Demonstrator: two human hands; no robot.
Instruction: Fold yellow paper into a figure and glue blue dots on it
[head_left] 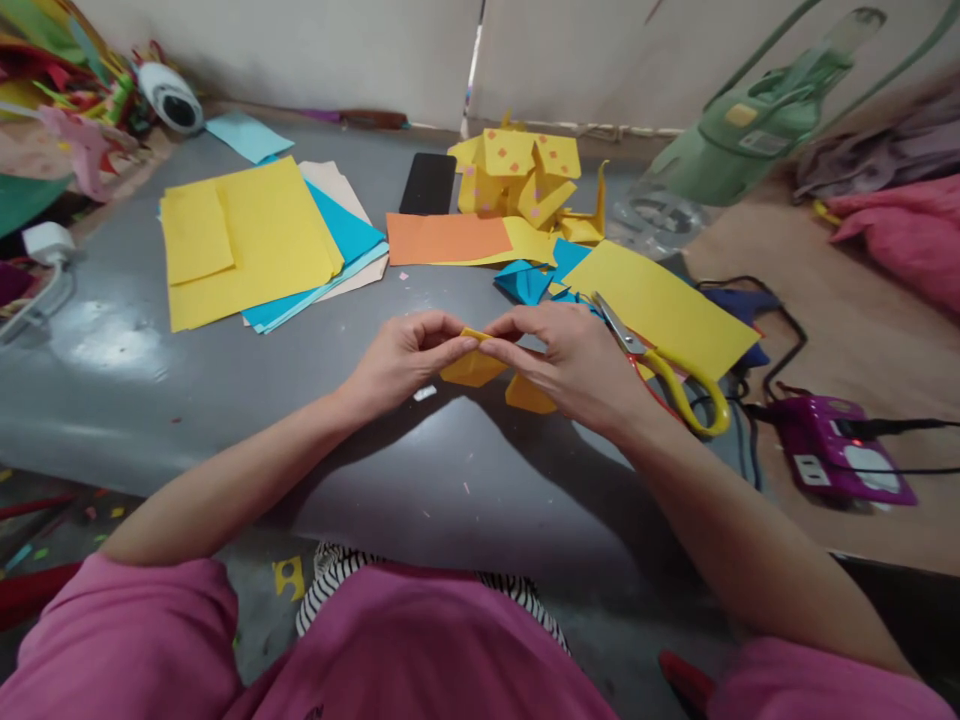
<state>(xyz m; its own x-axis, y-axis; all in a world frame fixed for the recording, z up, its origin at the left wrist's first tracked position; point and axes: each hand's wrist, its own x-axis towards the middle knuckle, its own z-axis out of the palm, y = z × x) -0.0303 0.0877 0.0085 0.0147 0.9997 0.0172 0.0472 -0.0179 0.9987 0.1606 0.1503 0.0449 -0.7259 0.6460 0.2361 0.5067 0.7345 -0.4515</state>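
Yellow paper (472, 372), seemingly folded, in both hands (409, 352) (581, 360)

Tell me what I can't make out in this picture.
All in the head view:
Whether the held piece joins the yellow flap: the right hand hides it.
Blue sheet: partly hidden under yellow sheets.
Label on the green object: too blurred to read.
Pink cloth: cut off by the right edge.

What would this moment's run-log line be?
left hand: pinching folded yellow paper | right hand: pinching same paper | beside right hand: yellow-handled scissors
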